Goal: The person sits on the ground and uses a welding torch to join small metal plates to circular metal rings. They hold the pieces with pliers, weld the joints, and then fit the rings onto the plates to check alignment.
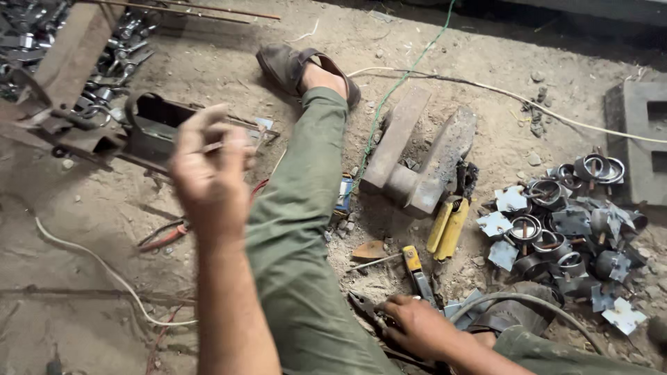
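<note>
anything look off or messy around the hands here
Yes. Metal rings and cut plates lie in a loose heap on the dirt, and the right hand rests on pliers among scattered tools. The left hand is raised and blurred.

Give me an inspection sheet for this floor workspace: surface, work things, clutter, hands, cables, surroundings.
Surface: dusty dirt floor.
Work things: pliers under right hand; metal bracket beyond left hand.
Clutter: pile of metal rings and plates, yellow-handled tool, hammer.
Hands: left raised, blurred; right on floor at pliers.
Cables: white wire, green wire.
Surroundings: concrete block, outstretched leg in sandal.
</note>
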